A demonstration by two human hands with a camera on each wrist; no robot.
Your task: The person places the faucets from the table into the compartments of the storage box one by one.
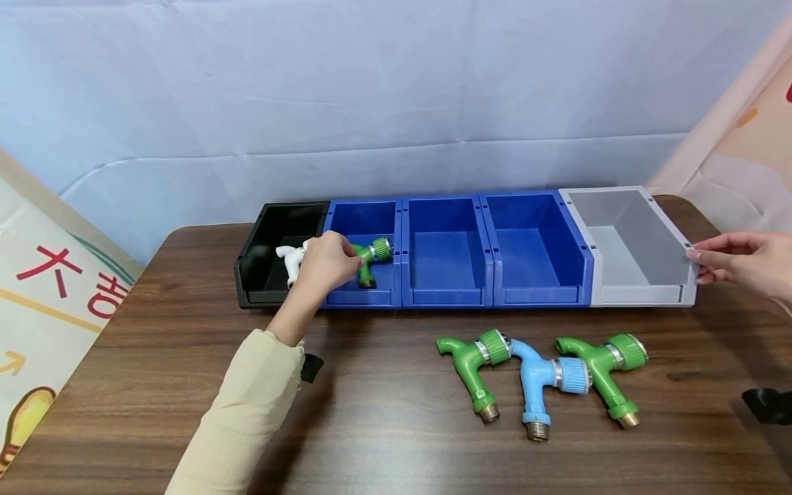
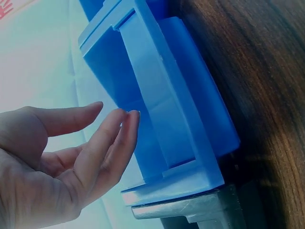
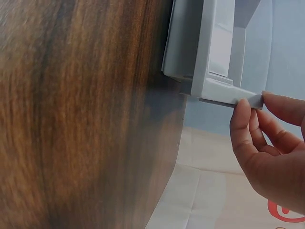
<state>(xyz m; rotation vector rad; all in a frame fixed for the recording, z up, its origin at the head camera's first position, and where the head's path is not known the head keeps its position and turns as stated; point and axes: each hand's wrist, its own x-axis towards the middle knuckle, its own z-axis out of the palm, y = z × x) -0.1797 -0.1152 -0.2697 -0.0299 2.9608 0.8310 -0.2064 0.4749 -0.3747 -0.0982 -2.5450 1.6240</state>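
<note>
My left hand hovers over the wall between the black bin and the leftmost blue bin. Nothing lies between its thumb and loosely bent fingers in the left wrist view. Just right of it, a green faucet lies in that blue bin. A white faucet sits in the black bin, partly covered by the hand. At the far right, my right hand pinches the front right edge of the grey bin between thumb and fingers, as the right wrist view confirms.
In front of the bins lie a green faucet, a light blue faucet and another green faucet on the wooden table. Two more blue bins stand mid-row. A pale cloth hangs behind.
</note>
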